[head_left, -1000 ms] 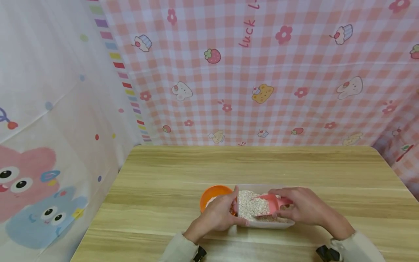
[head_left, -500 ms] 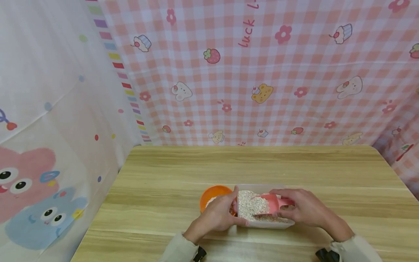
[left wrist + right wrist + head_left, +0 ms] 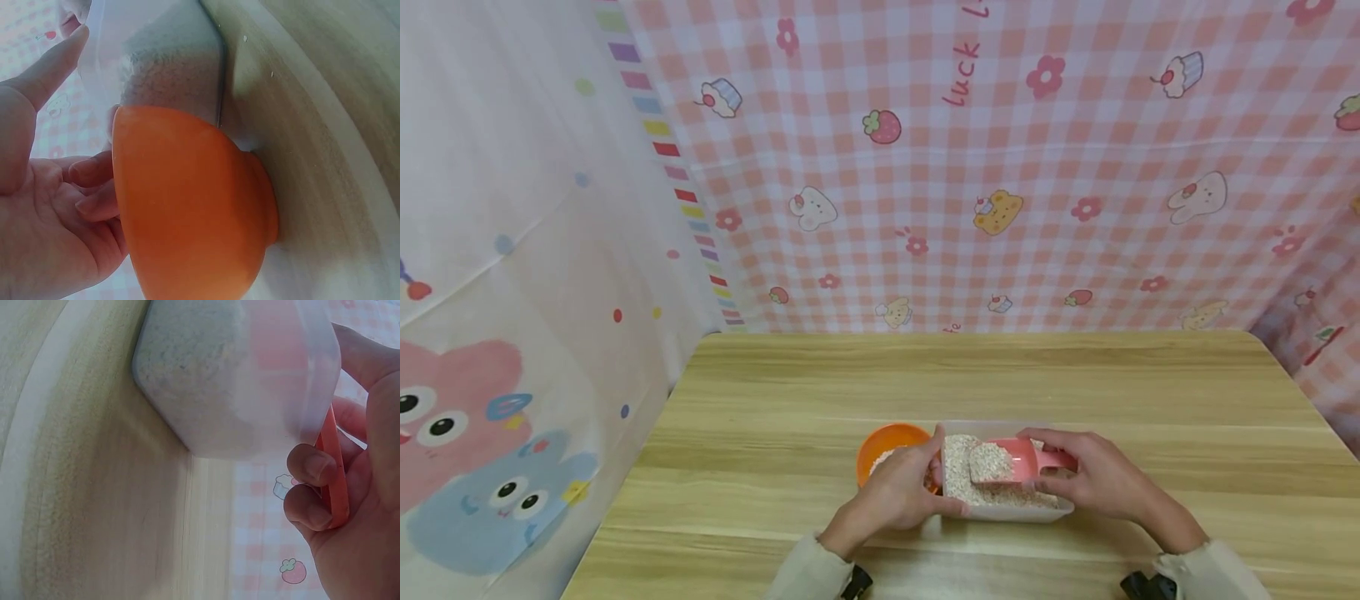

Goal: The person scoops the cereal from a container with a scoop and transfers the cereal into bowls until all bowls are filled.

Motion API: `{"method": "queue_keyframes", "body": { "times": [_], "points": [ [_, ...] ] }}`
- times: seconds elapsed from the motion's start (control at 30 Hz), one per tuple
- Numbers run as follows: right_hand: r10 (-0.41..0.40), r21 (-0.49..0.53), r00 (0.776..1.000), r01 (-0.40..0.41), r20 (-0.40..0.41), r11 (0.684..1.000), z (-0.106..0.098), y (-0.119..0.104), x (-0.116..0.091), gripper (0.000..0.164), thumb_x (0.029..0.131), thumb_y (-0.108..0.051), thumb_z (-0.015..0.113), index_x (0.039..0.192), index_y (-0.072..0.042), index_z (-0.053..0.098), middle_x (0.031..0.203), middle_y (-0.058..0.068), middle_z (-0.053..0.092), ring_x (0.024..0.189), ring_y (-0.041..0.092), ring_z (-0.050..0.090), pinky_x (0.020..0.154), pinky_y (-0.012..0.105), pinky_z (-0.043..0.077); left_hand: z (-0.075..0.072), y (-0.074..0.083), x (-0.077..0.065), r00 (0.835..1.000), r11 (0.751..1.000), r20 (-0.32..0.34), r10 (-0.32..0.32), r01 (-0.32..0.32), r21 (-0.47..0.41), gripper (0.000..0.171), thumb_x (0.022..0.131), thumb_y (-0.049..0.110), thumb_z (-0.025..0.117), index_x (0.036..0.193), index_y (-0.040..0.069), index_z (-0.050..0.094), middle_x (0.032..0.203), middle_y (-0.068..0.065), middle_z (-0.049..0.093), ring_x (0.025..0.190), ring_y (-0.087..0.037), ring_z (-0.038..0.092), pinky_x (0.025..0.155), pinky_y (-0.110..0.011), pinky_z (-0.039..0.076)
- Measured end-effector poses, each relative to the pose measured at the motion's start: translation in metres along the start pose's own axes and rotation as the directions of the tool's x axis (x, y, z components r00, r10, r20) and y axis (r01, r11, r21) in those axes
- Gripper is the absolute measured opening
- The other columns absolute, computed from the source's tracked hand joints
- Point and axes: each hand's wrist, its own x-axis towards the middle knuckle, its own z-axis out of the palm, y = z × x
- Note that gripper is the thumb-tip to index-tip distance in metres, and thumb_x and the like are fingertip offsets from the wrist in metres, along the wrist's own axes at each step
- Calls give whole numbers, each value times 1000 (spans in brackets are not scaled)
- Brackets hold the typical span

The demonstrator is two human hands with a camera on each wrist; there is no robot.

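Observation:
A translucent plastic container (image 3: 1022,512) full of oats (image 3: 958,471) stands on the table. My right hand (image 3: 1093,475) grips the handle of a pink scoop (image 3: 1026,461), which holds a heap of oats just over those in the container. Fingers curl round that handle (image 3: 337,481) in the right wrist view. My left hand (image 3: 898,487) holds the container's left end, thumb along the front wall and a finger toward the back corner. Close to this hand stands an orange bowl (image 3: 194,194), partly hidden in the head view, with some oats inside.
The wooden table (image 3: 820,383) extends behind and to both sides of the container. A pink checked cloth (image 3: 850,167) hangs behind it, and a white printed cloth (image 3: 550,250) hangs at the left. A few loose flakes lie on the tabletop in the left wrist view.
The scoop has risen out of the oats and levelled, shifting slightly left with its load. My left hand still holds the container in the same place.

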Motion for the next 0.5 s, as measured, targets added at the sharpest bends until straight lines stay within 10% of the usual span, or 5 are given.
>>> {"method": "queue_keyframes", "body": {
  "times": [0.5],
  "points": [
    [-1,50,1000,1,-2,999,2,4,-2,60,85,-32,79,136,-9,58,111,-2,69,78,3,52,67,22,45,3,-5,-1,997,998,-63,52,-50,26,105,74,45,86,154,5,32,86,9,53,62,-4,37,56,-19,33]
  ]
}}
